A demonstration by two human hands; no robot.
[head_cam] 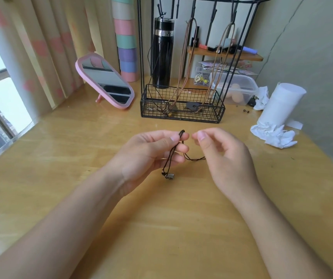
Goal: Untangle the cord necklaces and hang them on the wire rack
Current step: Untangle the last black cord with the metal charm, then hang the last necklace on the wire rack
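Two tan cord necklaces [188,63] hung on the far wire rack [181,115], while your left hand [149,154] pinched the black cord necklace [171,156] above the tabletop [161,218], your right hand [226,158] curled beside it, grip unclear; untangling and hanging it remained.

The wire rack [181,115] is thin matt black metal on a smooth, faintly glossy pale wood table [161,228], with a glossy black flask [162,57] behind it, crumpled white paper [272,133] to its right, and a matt black cord [172,152] before it bearing what may be a metal pendant [170,175].
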